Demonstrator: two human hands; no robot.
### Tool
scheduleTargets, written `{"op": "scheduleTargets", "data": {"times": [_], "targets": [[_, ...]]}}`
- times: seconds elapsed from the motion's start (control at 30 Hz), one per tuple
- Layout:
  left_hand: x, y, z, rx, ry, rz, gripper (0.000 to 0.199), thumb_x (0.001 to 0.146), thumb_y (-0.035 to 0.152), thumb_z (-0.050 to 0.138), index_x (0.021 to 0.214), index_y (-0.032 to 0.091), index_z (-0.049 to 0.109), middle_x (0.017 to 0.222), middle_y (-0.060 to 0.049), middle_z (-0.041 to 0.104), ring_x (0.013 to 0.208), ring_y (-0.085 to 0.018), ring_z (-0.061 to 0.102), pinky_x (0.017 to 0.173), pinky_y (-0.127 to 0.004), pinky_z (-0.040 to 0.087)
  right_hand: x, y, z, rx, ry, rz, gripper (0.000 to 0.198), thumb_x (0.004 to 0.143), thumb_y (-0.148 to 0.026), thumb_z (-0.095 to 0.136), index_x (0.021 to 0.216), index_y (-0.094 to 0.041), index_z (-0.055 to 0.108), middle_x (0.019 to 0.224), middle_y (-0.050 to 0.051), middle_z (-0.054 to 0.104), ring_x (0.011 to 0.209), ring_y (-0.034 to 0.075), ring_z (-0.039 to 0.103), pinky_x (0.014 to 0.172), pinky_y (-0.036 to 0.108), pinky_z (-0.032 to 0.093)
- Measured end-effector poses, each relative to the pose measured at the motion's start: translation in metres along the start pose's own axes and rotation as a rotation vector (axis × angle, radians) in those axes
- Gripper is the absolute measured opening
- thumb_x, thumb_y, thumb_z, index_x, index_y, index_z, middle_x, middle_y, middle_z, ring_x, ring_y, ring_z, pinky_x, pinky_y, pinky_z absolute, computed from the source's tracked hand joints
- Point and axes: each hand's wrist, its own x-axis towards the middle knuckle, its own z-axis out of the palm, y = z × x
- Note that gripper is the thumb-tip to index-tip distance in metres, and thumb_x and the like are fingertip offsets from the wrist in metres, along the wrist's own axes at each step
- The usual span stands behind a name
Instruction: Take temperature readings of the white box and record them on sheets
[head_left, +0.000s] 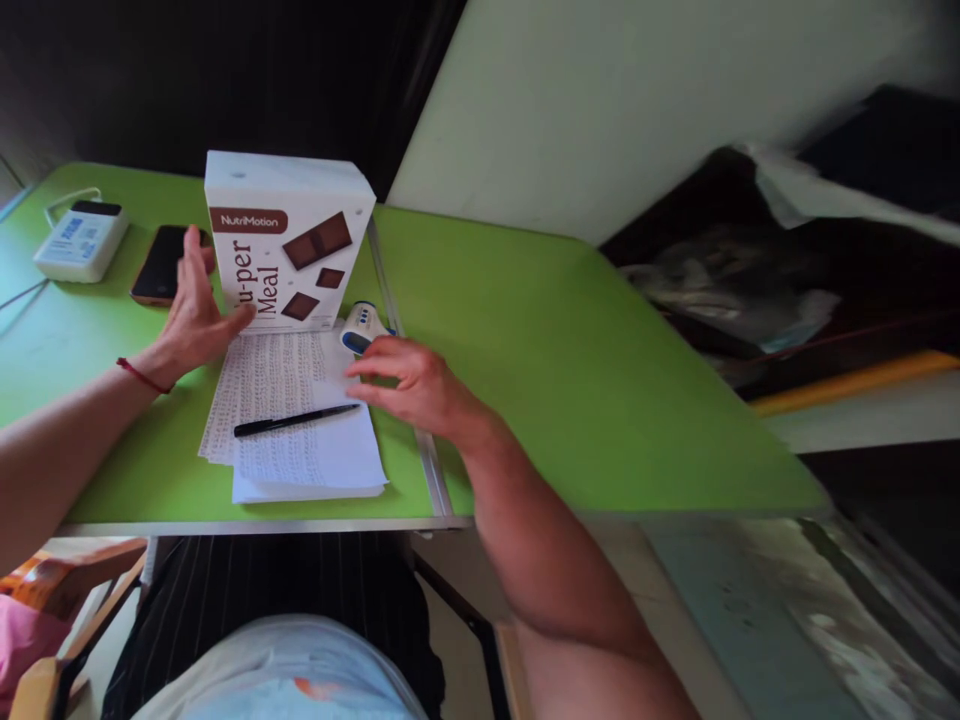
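A white NutriMotion box (290, 262) with brown chocolate pictures stands upright on the table. My left hand (196, 305) is at its lower left edge, fingers apart, the thumb against or just in front of the printed face. Whether the fingertips press on the box's side I cannot tell. My right hand (411, 382) hovers over the right edge of the papers, fingers apart and nothing visible in them. Just beyond its fingertips lies a white and blue infrared thermometer (363, 325), partly hidden. Handwritten sheets (300, 460) are stacked in front of the box, with a black pen (295, 420) across them.
A dark phone (159, 268) lies left of the box. Farther left is a white device with a cable (82, 242). The green folding table (570, 400) has a metal seam (429, 462) right of the papers. A shelf with cloth and bags (735, 290) stands beyond its right edge.
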Motion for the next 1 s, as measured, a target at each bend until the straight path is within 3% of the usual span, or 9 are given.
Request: {"op": "scheduleTargets", "data": {"times": [0.1,0.17,0.23,0.33,0.47,0.6,0.77,0.87,1.0], "targets": [[-0.004,0.014,0.002,0.229,0.366,0.199,0.083,0.079,0.053,0.083,0.141,0.022,0.038,0.131,-0.007,0.049,0.119,-0.027,0.050,0.092,-0.041,0.049,-0.002,-0.013,0.006,-0.047,-0.217,-0.100,0.012,0.090,-0.031,0.077,0.098,-0.023,0.082,0.088,0.005,0.072,0.080,0.019,0.064,0.076,0.037,0.050],[-0.007,0.022,0.006,0.253,0.424,0.351,0.070,0.078,0.047,0.084,0.129,0.022,0.044,0.119,-0.005,0.051,0.096,-0.016,0.053,0.078,-0.032,0.048,-0.003,-0.016,0.007,-0.131,-0.289,-0.150,0.011,0.093,-0.026,0.073,0.098,-0.022,0.082,0.085,0.005,0.072,0.080,0.019,0.065,0.076,0.035,0.049],[-0.011,0.031,0.012,0.235,0.311,0.409,0.047,0.084,0.043,0.077,0.118,0.022,0.052,0.099,-0.001,0.054,0.077,-0.011,0.050,0.067,-0.027,0.046,-0.003,-0.016,0.005,-0.187,-0.309,-0.206,0.013,0.095,-0.024,0.069,0.095,-0.020,0.081,0.083,0.005,0.072,0.079,0.018,0.065,0.075,0.034,0.049],[-0.015,0.040,0.019,0.228,0.078,0.364,0.017,0.093,0.035,0.062,0.100,0.020,0.060,0.069,0.004,0.052,0.057,-0.010,0.045,0.057,-0.026,0.041,-0.005,-0.012,-0.006,-0.184,-0.199,-0.228,0.014,0.097,-0.022,0.064,0.094,-0.017,0.077,0.085,0.006,0.073,0.074,0.016,0.064,0.068,0.031,0.049],[-0.015,0.044,0.020,0.217,-0.080,0.192,0.019,0.094,0.030,0.054,0.089,0.016,0.066,0.060,0.004,0.051,0.052,-0.009,0.041,0.052,-0.025,0.034,-0.008,-0.005,-0.014,-0.084,0.068,-0.121,0.007,0.093,-0.023,0.065,0.089,-0.019,0.070,0.077,0.002,0.069,0.063,0.013,0.057,0.057,0.027,0.045],[-0.015,0.045,0.020,0.169,-0.310,0.102,0.022,0.092,0.032,0.059,0.088,0.015,0.071,0.059,0.003,0.056,0.050,-0.009,0.045,0.050,-0.022,0.035,-0.005,-0.007,0.003,0.141,0.277,0.034,0.008,0.084,-0.026,0.070,0.082,-0.022,0.064,0.070,-0.002,0.064,0.060,0.011,0.054,0.057,0.027,0.045],[-0.024,0.047,0.022,0.360,-0.684,0.286,0.023,0.091,0.029,0.065,0.105,0.017,0.079,0.071,-0.003,0.073,0.058,-0.013,0.061,0.057,-0.024,0.042,0.004,-0.013,0.039,0.554,0.337,0.232,0.008,0.080,-0.028,0.065,0.083,-0.023,0.061,0.065,-0.006,0.058,0.057,0.011,0.054,0.054,0.025,0.046],[-0.029,0.048,0.023,0.476,-0.736,0.408,0.028,0.094,0.028,0.062,0.116,0.019,0.078,0.079,-0.006,0.076,0.065,-0.017,0.065,0.060,-0.026,0.043,0.006,-0.013,0.054,0.578,0.338,0.266,0.008,0.076,-0.029,0.064,0.079,-0.023,0.060,0.063,-0.006,0.057,0.057,0.011,0.052,0.054,0.026,0.046],[-0.030,0.047,0.023,0.542,-0.728,0.497,0.027,0.095,0.030,0.062,0.112,0.019,0.079,0.078,-0.006,0.076,0.066,-0.018,0.066,0.056,-0.027,0.041,0.004,-0.013,0.062,0.460,0.395,0.194,0.009,0.076,-0.029,0.062,0.071,-0.024,0.057,0.063,-0.004,0.057,0.061,0.012,0.052,0.059,0.028,0.047]]}}
